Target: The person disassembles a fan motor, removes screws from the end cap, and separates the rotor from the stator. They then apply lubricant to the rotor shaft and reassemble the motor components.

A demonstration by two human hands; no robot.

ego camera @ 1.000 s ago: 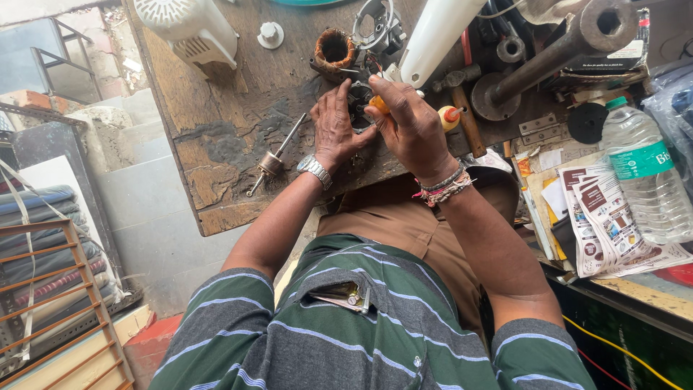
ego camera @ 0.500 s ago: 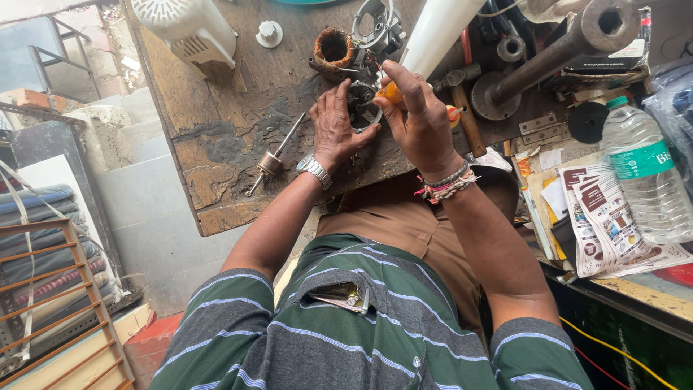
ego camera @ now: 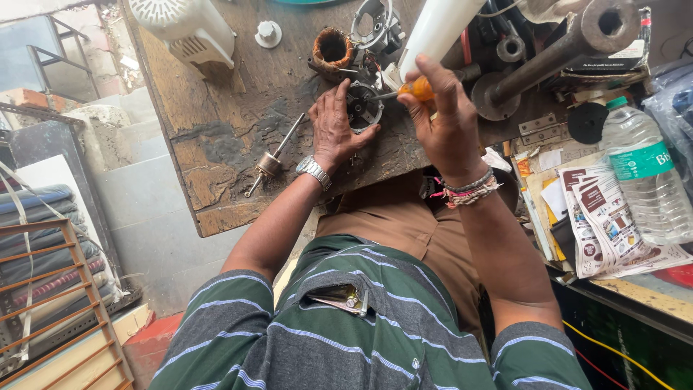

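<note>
— Where are we seeing the round metal motor part (ego camera: 363, 107)?

— On the wooden bench (ego camera: 216, 144), lying at the left hand's (ego camera: 333, 128) two o'clock, fingers spread holding it. Our right hand (ego camera: 444, 119) is gripping an orange-handled screwdriver (ego camera: 411, 90) at the part's three o'clock.

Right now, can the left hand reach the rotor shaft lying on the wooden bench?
Probably yes. The left hand rests on the round motor part, and the rotor shaft lies close beside its wrist on the bench, with nothing between them.

Orange-handled screwdriver (ego camera: 417, 89), white tube (ego camera: 439, 29), green-and-grey striped shirt (ego camera: 375, 325) — silver wristwatch (ego camera: 313, 171).
</note>
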